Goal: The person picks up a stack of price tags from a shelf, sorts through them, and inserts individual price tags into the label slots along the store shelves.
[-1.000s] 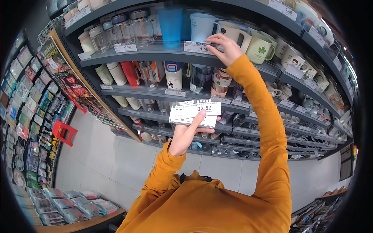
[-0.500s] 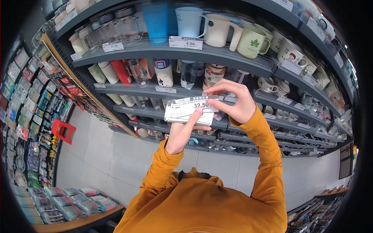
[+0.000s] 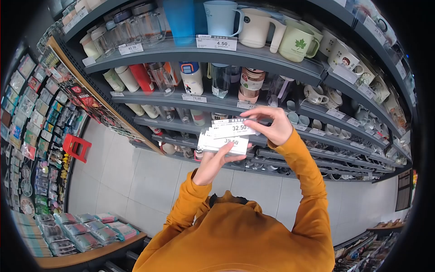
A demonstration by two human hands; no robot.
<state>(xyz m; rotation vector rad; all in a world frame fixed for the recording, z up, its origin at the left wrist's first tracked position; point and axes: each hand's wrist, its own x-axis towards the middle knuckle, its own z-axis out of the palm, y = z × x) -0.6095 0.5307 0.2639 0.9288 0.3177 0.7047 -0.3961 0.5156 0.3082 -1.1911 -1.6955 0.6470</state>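
Observation:
A stack of white price tags is gripped in my left hand, thumb on top. The topmost one there shows a partly covered price. My right hand pinches the right end of a single price tag reading 32.50, which lies just above the stack and overlaps its upper edge. Both hands are in front of the middle shelves. Past my fingers stands a clear tumbler with a pinkish base.
Mugs, a blue cup and glass jars fill the upper shelf, whose edge carries a 4.50 tag. A red stool stands on the tiled floor at left. Packaged goods lie on a low counter behind me.
My right hand has drawn the 32.50 tag up and away from the stack, uncovering another tag beneath it. Both hands sit slightly lower in view.

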